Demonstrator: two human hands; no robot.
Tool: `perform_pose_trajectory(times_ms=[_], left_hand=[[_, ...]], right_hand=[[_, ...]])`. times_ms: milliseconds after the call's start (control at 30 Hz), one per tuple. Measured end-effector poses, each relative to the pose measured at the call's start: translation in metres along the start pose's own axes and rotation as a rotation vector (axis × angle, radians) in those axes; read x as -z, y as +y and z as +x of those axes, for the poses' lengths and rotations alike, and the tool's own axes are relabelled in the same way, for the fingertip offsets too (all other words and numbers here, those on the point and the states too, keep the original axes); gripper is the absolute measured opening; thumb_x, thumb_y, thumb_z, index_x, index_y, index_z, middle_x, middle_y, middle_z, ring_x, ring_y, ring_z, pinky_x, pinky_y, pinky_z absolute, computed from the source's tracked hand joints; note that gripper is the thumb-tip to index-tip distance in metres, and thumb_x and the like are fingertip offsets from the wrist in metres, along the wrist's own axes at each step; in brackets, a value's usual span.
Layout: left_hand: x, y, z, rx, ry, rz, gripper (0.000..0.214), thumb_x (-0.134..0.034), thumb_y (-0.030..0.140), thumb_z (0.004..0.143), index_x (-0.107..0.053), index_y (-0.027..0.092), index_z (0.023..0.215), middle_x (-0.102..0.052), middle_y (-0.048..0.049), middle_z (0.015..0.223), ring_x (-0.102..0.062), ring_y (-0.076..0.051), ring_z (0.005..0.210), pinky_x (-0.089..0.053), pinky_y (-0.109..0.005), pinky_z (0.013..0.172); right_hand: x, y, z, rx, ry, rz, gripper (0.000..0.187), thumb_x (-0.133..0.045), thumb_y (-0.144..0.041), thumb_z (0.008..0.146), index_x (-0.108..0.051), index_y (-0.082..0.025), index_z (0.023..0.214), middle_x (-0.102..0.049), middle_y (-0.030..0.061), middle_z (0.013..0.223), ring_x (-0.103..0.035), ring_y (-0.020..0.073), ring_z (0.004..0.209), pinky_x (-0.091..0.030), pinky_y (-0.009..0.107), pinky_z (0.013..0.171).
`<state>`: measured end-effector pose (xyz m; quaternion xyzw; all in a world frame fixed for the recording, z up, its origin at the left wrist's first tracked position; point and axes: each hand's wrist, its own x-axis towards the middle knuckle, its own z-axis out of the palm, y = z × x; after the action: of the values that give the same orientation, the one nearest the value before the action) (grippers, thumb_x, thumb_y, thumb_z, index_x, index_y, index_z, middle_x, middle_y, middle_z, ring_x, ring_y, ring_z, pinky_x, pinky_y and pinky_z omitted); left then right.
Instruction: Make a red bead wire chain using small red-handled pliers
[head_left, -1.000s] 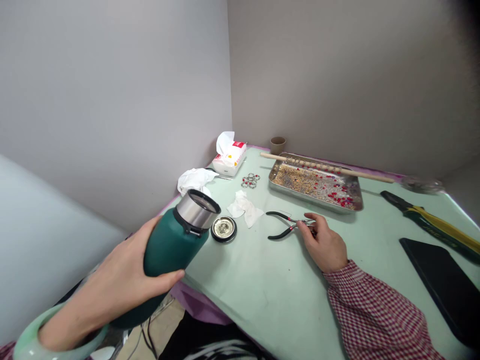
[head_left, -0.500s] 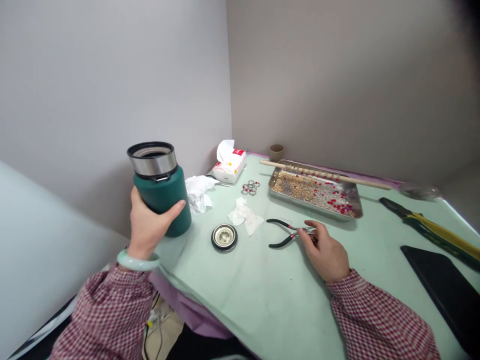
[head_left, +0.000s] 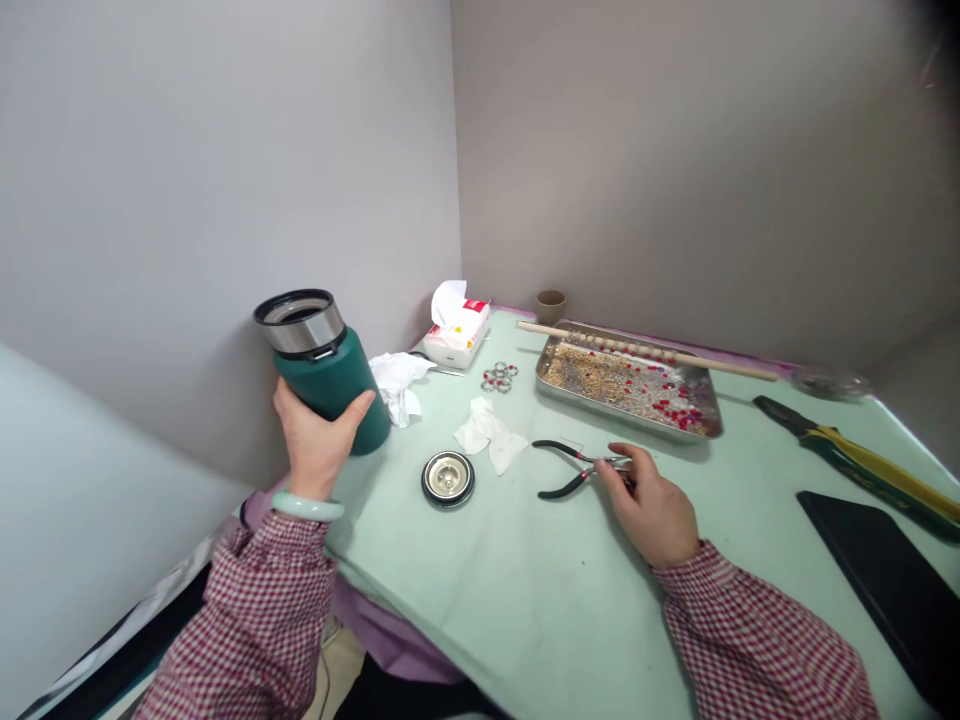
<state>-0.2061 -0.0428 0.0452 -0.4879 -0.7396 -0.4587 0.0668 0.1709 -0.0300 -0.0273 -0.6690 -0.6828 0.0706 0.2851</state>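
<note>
My left hand (head_left: 319, 445) is wrapped round a dark green thermos bottle (head_left: 337, 380), which leans to the left with its lid off and its steel rim showing. The round lid (head_left: 448, 478) lies inner side up on the table. On the table at the right, my right hand (head_left: 656, 505) has its thumb and fingers closed about the head of black-handled pliers (head_left: 564, 487); the handles are spread and point left, and the jaws are mostly hidden. Between lid and pliers lies a crumpled tissue (head_left: 491, 435).
A metal tray (head_left: 630, 400) holds gold, clear and red beads, with a wooden stick (head_left: 705, 361) across it. Rings (head_left: 499, 377), a tissue pack (head_left: 457, 335) and a small cup (head_left: 551, 304) stand left of it. Green-yellow cutters (head_left: 862, 460) and a black slab (head_left: 877, 560) lie right.
The bottle has tipped further to the left, and my left hand and forearm have shifted a little rightward with it. My right hand and the pliers look the same.
</note>
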Motion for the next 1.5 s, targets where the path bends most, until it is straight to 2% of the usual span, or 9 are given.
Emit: perform_pose_trajectory(times_ms=[133, 200, 233, 333, 400, 467, 533, 1100, 1500], left_hand=[[0.008, 0.011, -0.026, -0.051, 0.18, -0.03, 0.085, -0.065, 0.042, 0.076, -0.02, 0.01, 0.14, -0.027, -0.022, 0.14, -0.036, -0.03, 0.131, -0.038, -0.043, 0.106], [0.014, 0.018, -0.045, -0.15, 0.206, 0.022, 0.075, -0.061, 0.036, 0.08, -0.022, 0.013, 0.14, -0.026, -0.0191, 0.142, -0.031, -0.03, 0.134, -0.034, -0.045, 0.109], [0.016, 0.021, -0.053, -0.216, 0.166, 0.046, 0.067, -0.059, 0.033, 0.082, -0.027, 0.016, 0.137, -0.033, -0.0163, 0.139, -0.032, -0.029, 0.133, -0.032, -0.046, 0.11], [0.015, 0.029, -0.071, -0.357, -0.24, 0.045, 0.046, -0.058, 0.035, 0.084, -0.044, 0.02, 0.125, -0.05, -0.0105, 0.127, -0.043, -0.028, 0.124, -0.034, -0.044, 0.107], [0.008, 0.031, -0.076, -0.359, -0.489, 0.024, 0.055, -0.063, 0.042, 0.079, -0.044, 0.019, 0.126, -0.05, -0.0117, 0.128, -0.044, -0.03, 0.122, -0.038, -0.044, 0.103], [-0.001, 0.032, -0.079, -0.333, -0.644, 0.026, 0.069, -0.068, 0.045, 0.074, -0.041, 0.017, 0.13, -0.049, -0.0134, 0.131, -0.043, -0.031, 0.123, -0.039, -0.046, 0.1], [-0.009, 0.031, -0.081, -0.322, -0.712, 0.047, 0.074, -0.071, 0.044, 0.071, -0.039, 0.017, 0.132, -0.049, -0.0136, 0.131, -0.042, -0.032, 0.123, -0.038, -0.048, 0.101], [-0.013, 0.037, -0.077, -0.287, -0.754, -0.033, 0.081, -0.069, 0.034, 0.071, -0.026, 0.02, 0.138, -0.055, -0.0096, 0.123, -0.045, -0.029, 0.119, -0.037, -0.046, 0.099], [0.021, 0.085, -0.055, -0.498, -0.85, -0.052, 0.089, -0.069, 0.029, 0.073, -0.015, 0.023, 0.144, -0.053, -0.0094, 0.129, -0.04, -0.03, 0.125, -0.037, -0.046, 0.102]], right_hand=[[0.001, -0.001, 0.0, -0.03, -0.027, 0.011, 0.043, -0.045, -0.05, 0.088, -0.056, -0.018, 0.115, -0.075, 0.006, 0.08, -0.07, 0.0291, 0.074, -0.048, 0.035, 0.06], [0.001, -0.001, 0.0, -0.039, -0.035, 0.014, 0.043, -0.045, -0.05, 0.088, -0.055, -0.019, 0.115, -0.075, 0.0059, 0.081, -0.07, 0.0296, 0.076, -0.048, 0.035, 0.061], [0.001, -0.001, 0.0, -0.042, -0.037, 0.016, 0.043, -0.045, -0.05, 0.088, -0.055, -0.019, 0.116, -0.075, 0.0059, 0.082, -0.07, 0.0297, 0.076, -0.048, 0.035, 0.062], [0.001, -0.001, 0.0, -0.045, -0.044, 0.022, 0.042, -0.046, -0.05, 0.088, -0.055, -0.019, 0.115, -0.075, 0.0059, 0.082, -0.07, 0.0294, 0.076, -0.047, 0.035, 0.062], [0.001, -0.001, 0.0, -0.047, -0.048, 0.022, 0.043, -0.045, -0.05, 0.088, -0.055, -0.019, 0.115, -0.074, 0.0058, 0.08, -0.07, 0.029, 0.074, -0.047, 0.035, 0.062], [0.0, 0.0, 0.0, -0.052, -0.046, 0.017, 0.044, -0.045, -0.051, 0.088, -0.055, -0.018, 0.115, -0.074, 0.0055, 0.078, -0.069, 0.029, 0.073, -0.046, 0.035, 0.061], [0.0, 0.0, 0.0, -0.055, -0.041, 0.015, 0.044, -0.045, -0.051, 0.088, -0.056, -0.018, 0.115, -0.074, 0.0052, 0.077, -0.069, 0.029, 0.073, -0.046, 0.035, 0.061], [0.001, -0.001, -0.001, -0.049, -0.032, 0.024, 0.045, -0.045, -0.053, 0.087, -0.056, -0.019, 0.115, -0.072, 0.0033, 0.072, -0.067, 0.0261, 0.067, -0.044, 0.033, 0.059], [0.0, -0.001, 0.0, -0.05, -0.015, 0.032, 0.048, -0.045, -0.055, 0.086, -0.056, -0.019, 0.114, -0.071, 0.0029, 0.071, -0.066, 0.0234, 0.063, -0.044, 0.031, 0.057]])
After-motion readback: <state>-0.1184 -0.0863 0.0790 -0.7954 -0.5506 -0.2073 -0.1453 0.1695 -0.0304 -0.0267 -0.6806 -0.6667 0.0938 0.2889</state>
